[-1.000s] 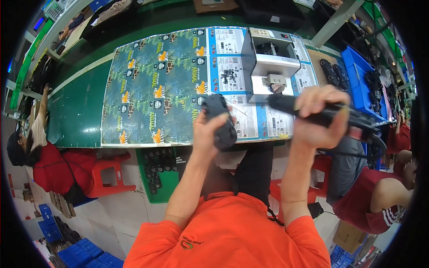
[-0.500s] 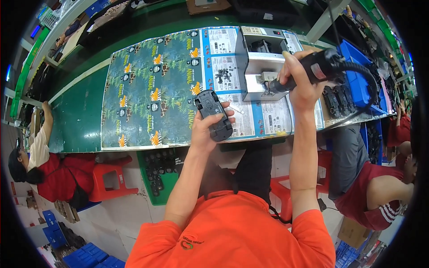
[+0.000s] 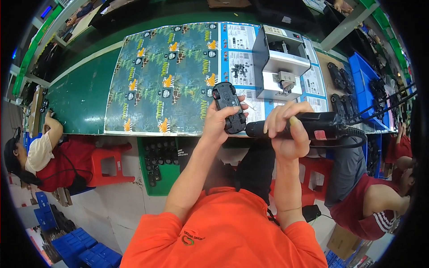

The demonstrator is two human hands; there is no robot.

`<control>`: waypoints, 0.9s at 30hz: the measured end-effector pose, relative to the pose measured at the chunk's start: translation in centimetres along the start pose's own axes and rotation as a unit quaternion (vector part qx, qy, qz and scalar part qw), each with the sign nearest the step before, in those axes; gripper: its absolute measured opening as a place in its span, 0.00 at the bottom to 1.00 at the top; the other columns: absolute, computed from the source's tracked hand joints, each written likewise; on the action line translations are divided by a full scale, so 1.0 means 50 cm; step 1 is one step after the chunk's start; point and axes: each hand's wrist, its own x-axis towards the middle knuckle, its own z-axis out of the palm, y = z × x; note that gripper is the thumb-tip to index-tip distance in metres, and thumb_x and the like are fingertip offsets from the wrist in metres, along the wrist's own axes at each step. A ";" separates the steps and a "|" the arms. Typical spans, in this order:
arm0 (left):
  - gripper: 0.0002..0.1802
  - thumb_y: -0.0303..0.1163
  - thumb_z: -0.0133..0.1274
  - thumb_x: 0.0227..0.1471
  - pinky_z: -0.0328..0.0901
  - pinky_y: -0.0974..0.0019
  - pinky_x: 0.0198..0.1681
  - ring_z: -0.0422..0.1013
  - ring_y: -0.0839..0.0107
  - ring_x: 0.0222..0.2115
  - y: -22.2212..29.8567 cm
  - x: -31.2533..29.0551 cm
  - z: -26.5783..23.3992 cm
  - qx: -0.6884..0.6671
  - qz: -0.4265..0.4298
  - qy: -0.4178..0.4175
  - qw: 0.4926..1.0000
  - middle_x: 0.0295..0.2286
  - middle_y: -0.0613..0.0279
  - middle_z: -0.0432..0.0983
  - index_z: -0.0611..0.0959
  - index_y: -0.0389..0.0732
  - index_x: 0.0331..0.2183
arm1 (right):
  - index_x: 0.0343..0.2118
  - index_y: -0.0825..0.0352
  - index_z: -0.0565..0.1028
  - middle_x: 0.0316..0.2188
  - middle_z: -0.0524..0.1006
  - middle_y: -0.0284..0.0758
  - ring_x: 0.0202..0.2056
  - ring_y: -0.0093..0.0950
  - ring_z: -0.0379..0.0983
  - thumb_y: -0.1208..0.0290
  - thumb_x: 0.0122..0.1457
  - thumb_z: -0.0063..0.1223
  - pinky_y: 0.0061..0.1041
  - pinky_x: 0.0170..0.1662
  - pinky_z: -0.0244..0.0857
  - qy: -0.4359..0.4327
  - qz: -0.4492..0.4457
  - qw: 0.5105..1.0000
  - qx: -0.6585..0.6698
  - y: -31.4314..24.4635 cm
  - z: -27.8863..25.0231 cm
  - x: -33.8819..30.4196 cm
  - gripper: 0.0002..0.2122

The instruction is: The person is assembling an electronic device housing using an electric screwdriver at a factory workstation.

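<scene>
Here's your left hand point(image 3: 215, 123), closed around a black toy car point(image 3: 229, 99), and it's a firm-looking hold: thumb laid across the face that's turned up to you, fingertips peeking out past the right side. The car sits over the near edge of the green table point(image 3: 80, 105), its long side running toward and away from you, with a slight slant, wheels showing along the sides.

Over to your right hand point(image 3: 288, 134), and that one's full too! You've got it curled around the front part of a black power driver point(image 3: 321, 124), fingers over the far side and thumb on the near side. The tool lies nearly level, its nose pointing left, right beside the car's lower end; whether the two touch, you can't tell from here. A black cord point(image 3: 357, 142) loops off its back end.

Ahead of your hands stands a silver machine point(image 3: 286, 64), and left of it a scatter of small black parts point(image 3: 240, 69) lies on the printed sheets point(image 3: 167, 80). Out to the right, more black car bodies point(image 3: 344, 105) rest on a brown board point(image 3: 325, 60), next to a blue bin point(image 3: 361, 73) holding dark pieces point(image 3: 379, 87).
</scene>
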 end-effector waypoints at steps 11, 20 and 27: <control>0.24 0.15 0.53 0.45 0.76 0.57 0.37 0.78 0.60 0.37 0.011 0.007 0.001 -0.017 -0.039 0.030 0.999 0.41 0.48 0.77 0.72 0.33 0.47 | 0.28 0.68 0.65 0.18 0.67 0.34 0.16 0.24 0.63 0.71 0.55 0.51 0.24 0.22 0.64 -0.028 0.035 0.999 -0.003 0.031 0.005 -0.008 0.08; 0.21 0.17 0.54 0.47 0.76 0.59 0.36 0.78 0.62 0.35 0.009 0.009 0.005 -0.011 -0.047 0.041 0.998 0.40 0.50 0.78 0.73 0.33 0.46 | 0.29 0.68 0.66 0.19 0.68 0.34 0.18 0.25 0.64 0.69 0.55 0.53 0.25 0.24 0.65 -0.027 0.026 0.999 0.011 0.031 0.000 -0.018 0.10; 0.29 0.42 0.66 0.44 0.70 0.64 0.34 0.75 0.69 0.34 0.035 0.012 0.022 0.368 0.113 -0.035 0.922 0.36 0.56 0.76 0.77 0.34 0.44 | 0.35 0.67 0.68 0.20 0.67 0.33 0.20 0.25 0.66 0.63 0.58 0.54 0.25 0.24 0.63 -0.019 0.005 1.000 -0.011 0.018 -0.006 -0.031 0.13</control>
